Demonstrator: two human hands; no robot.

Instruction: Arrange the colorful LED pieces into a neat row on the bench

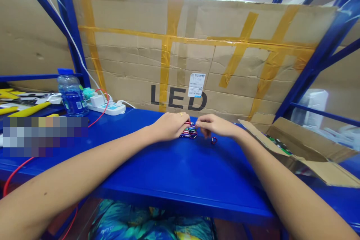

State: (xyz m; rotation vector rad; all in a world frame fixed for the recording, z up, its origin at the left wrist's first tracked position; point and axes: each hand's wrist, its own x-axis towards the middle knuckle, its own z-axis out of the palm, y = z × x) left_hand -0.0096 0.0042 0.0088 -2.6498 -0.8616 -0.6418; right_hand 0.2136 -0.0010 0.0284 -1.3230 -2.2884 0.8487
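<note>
Both my arms reach forward over a blue table (174,172). My left hand (171,124) is curled, fingers closed on a small bundle of coloured parts with red wires (190,132) that lies on the table. My right hand (215,125) is right beside it, fingers pinched together at the bundle's right end; what the fingertips hold is too small to name. A small loose piece with a red wire (214,140) lies just below my right hand.
A taped cardboard sheet marked LED (197,56) stands behind. An open cardboard box (298,150) sits at right. At left are a water bottle (72,93), a white power strip (108,107) with a red cable (17,172), and yellow items.
</note>
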